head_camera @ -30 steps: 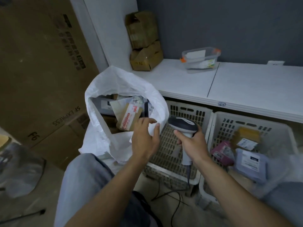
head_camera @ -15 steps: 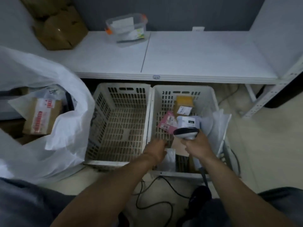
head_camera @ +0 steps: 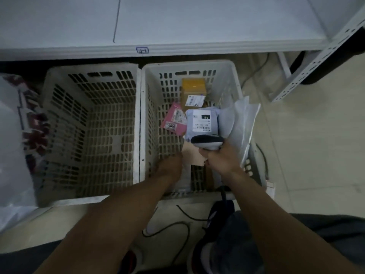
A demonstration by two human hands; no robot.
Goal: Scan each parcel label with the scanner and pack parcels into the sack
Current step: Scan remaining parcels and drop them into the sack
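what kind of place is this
Probably a courier parcel-sorting room: labelled parcels like the pink plastic mailer lie in a white slotted plastic crate, and the right hand holds a grey barcode scanner.

Dim light: white shelf board [head_camera: 197, 20] overhead, perforated steel upright [head_camera: 316, 62] right, pale tiled floor [head_camera: 316, 155], loose black cables [head_camera: 177, 224] near.

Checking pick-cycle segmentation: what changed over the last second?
Left hand left the sack and went right, down into the right crate; whether it grips anything is unclear. Right hand carried the scanner across over that crate. Unchanged: scanner still gripped; the pink parcel, grey parcel and yellow box lie in the crate as before.
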